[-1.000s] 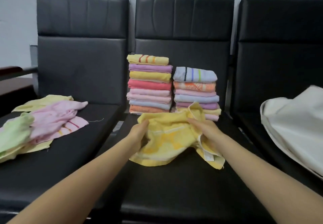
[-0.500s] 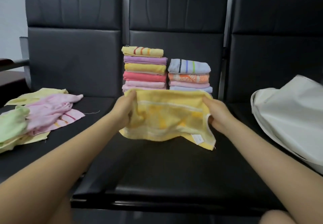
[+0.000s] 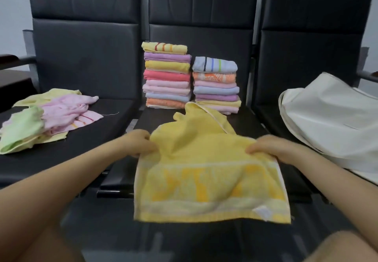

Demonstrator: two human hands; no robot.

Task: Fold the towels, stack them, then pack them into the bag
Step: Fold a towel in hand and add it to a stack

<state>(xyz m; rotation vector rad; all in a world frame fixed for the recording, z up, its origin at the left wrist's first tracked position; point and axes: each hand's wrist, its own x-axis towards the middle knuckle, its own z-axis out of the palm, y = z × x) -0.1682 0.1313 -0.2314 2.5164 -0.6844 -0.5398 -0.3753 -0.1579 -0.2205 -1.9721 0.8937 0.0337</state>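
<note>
A yellow towel [image 3: 206, 182] hangs spread over the front edge of the middle seat. My left hand [image 3: 136, 142] pinches its left side and my right hand [image 3: 270, 149] pinches its right side; its far part lies rumpled on the seat. Behind it stand two stacks of folded towels: a taller one [image 3: 166, 75] on the left and a shorter one [image 3: 215, 84] on the right. Loose unfolded towels [image 3: 47, 118], pink, green and pale yellow, lie on the left seat. A white bag [image 3: 335, 122] rests on the right seat.
Three black padded seats [image 3: 114, 130] stand in a row with tall backrests against a pale wall. A metal armrest [image 3: 366, 75] juts out at the far right and another at the far left. A knee shows at the bottom right.
The towel was bunched on the seat, then lifted and stretched flat in front of the stacks; now both hands have drawn it toward me, so its near half drapes over the seat edge.
</note>
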